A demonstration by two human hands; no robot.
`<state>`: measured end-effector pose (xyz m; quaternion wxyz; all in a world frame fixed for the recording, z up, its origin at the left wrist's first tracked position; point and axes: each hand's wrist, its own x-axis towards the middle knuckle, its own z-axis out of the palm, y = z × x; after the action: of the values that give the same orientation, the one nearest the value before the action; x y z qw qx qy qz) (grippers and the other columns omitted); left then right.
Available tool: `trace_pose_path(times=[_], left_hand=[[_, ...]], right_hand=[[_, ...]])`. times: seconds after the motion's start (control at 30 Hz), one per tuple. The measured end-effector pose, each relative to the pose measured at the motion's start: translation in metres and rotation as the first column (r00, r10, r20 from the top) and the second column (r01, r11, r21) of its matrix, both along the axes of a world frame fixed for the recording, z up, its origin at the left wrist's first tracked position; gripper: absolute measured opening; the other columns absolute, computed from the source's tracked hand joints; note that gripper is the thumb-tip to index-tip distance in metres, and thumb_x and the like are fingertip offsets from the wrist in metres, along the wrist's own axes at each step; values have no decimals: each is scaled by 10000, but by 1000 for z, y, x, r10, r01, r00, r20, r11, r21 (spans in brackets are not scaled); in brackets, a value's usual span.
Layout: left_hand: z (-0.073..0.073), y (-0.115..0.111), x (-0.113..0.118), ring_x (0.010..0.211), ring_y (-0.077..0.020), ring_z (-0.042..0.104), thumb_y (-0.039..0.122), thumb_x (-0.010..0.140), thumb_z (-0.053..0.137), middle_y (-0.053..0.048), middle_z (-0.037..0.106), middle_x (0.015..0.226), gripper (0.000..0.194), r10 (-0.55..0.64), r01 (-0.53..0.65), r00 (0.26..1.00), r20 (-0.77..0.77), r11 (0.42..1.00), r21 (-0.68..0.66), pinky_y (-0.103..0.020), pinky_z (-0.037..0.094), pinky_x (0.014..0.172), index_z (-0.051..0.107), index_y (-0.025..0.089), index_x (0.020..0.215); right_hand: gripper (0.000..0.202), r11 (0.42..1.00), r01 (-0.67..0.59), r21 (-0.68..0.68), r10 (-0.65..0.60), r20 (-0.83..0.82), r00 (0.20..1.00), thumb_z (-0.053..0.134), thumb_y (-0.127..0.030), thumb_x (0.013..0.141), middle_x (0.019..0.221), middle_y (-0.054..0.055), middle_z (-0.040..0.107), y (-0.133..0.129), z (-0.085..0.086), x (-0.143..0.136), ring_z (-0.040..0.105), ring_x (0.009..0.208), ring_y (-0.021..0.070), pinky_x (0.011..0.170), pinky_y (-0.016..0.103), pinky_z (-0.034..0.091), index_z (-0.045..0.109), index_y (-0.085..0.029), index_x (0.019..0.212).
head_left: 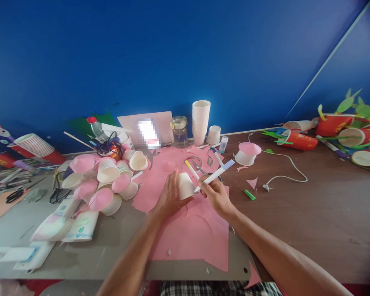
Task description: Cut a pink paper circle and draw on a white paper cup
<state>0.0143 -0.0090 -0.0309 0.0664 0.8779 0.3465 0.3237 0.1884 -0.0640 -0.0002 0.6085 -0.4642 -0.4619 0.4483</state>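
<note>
My left hand [170, 194] is wrapped around a white paper cup [185, 186] and keeps it over the pink paper. In my right hand [215, 192] is a white marker [219, 171] with a blue end, its tip at the cup's right side. Whether the tip touches the cup I cannot tell. Pink paper sheets [188, 238] lie under both hands. Just beyond the cup are a yellow-ended marker [191, 168] and a pair of scissors [200, 166], partly hidden by my right hand.
Several paper cups with pink paper tops [101, 201] crowd the left. A tall cup stack [200, 123], glass jar [179, 132] and blurred phone [149, 133] stand at the back. On the right are a pink-topped cup [246, 154], white cable [291, 164], green cap [249, 195] and red cups [333, 125].
</note>
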Motion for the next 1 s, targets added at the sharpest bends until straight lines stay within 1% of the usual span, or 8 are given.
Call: trace_pose_path(times=[0.2,0.3,0.43,0.57,0.7,0.8,0.9,1.0], left_hand=[[-1,0,0,1246,-353,466,562,773,584,-217,418,1354,977,11,-11,1000,-3,1000,4,-534,471,943,-19,215,1458],[0,0,0,1251,-354,461,585,776,564,-235,414,1356,964,8,-8,1000,1,1000,-15,-526,463,952,9,183,1454],[2,-1,0,1269,-360,440,622,761,555,-240,440,1322,954,19,-19,1000,-7,995,-96,-507,460,959,94,135,1439],[3,-1,0,1238,-340,466,624,741,578,-216,465,1292,963,25,-21,999,31,992,-124,-494,468,947,114,146,1437],[5,-1,0,1196,-333,490,591,734,611,-195,468,1254,943,36,-25,997,68,986,-166,-509,458,951,137,179,1437],[6,0,1,1173,-330,491,552,735,634,-180,463,1219,936,33,-8,992,121,978,-206,-503,456,949,137,186,1438],[6,2,2,1136,-320,493,513,743,648,-165,454,1191,957,23,26,980,197,970,-242,-508,446,948,85,187,1444],[6,2,3,1158,-322,462,493,755,645,-153,431,1208,960,23,55,966,257,955,-291,-534,415,967,44,205,1446]], right_hand=[[267,1000,7,21,-8,43,999,585,-382,789,492,-54,381,-1,5,-1,346,486,95,484,239,298,513,-186,624],[300,998,59,7,-59,-4,998,581,-420,809,496,-54,387,0,0,0,346,485,91,478,234,296,510,-185,636],[312,990,137,-17,-138,-119,983,568,-475,831,489,-57,400,2,-3,0,378,479,95,484,236,331,557,-182,723],[338,990,138,3,-136,-130,982,524,-507,849,486,-54,408,2,0,-1,399,469,106,484,246,357,595,-183,786],[201,988,147,49,-148,15,989,546,-379,842,620,-23,491,0,-1,0,479,589,134,566,262,408,608,-203,917],[222,988,66,141,-91,177,980,522,-239,806,735,-6,518,-2,-4,2,503,664,147,606,269,425,587,-224,1017],[350,958,-44,283,-68,372,926,494,-140,755,808,15,515,-3,-7,4,525,735,171,676,305,449,557,-225,1089],[395,917,-98,386,-131,525,841,486,-100,757,839,36,513,-2,-12,4,527,788,200,724,341,451,534,-222,1129]])
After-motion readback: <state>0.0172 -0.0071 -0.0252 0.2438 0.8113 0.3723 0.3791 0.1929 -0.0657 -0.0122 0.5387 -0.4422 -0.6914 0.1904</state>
